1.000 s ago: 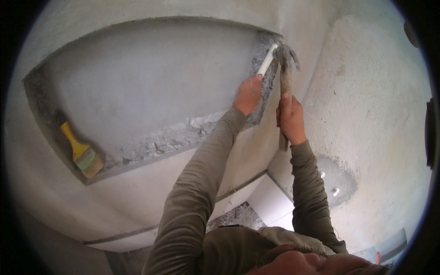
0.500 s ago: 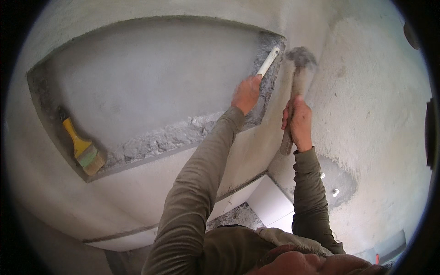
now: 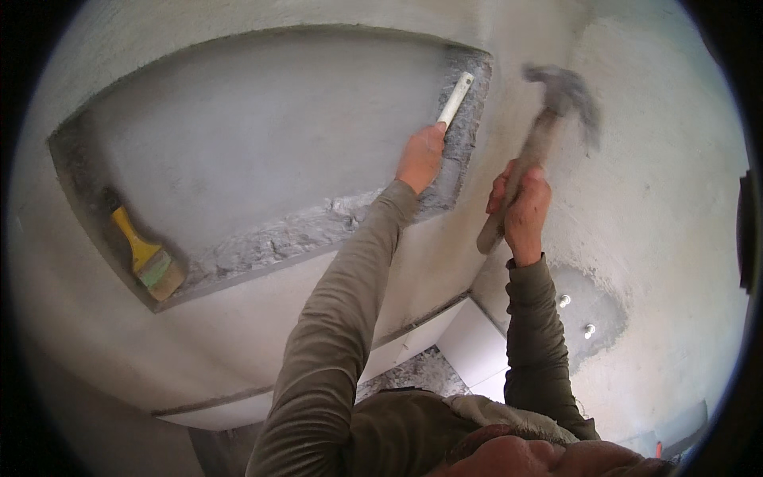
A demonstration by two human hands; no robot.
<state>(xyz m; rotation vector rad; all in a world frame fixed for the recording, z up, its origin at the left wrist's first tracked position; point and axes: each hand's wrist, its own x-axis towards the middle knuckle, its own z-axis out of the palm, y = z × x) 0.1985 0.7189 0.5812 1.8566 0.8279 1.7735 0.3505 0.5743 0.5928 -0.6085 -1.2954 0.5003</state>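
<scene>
My left hand point(image 3: 421, 157) is closed around a tool with a white handle point(image 3: 455, 99). The handle's holed end points up and right; whatever is at the tool's other end is hidden by the hand. This hand is at the right end of a wall recess point(image 3: 262, 119), over its rough grey edge. To the right, my right hand point(image 3: 524, 208) grips the wooden handle of a claw hammer point(image 3: 537, 143). The hammer leans up and right, its head blurred by motion and apart from the white handle.
A yellow-handled paintbrush point(image 3: 141, 250) lies in the recess's left corner. Rough mortar point(image 3: 294, 238) runs along the recess's lower ledge. The plastered side wall point(image 3: 660, 199) stands at right, with two white fittings point(image 3: 589, 331) in a grey patch. White panels point(image 3: 470, 342) show below.
The hammer has tilted rightward, its head now farther from the recess edge and the white handle. My left hand and its tool have shifted slightly left.
</scene>
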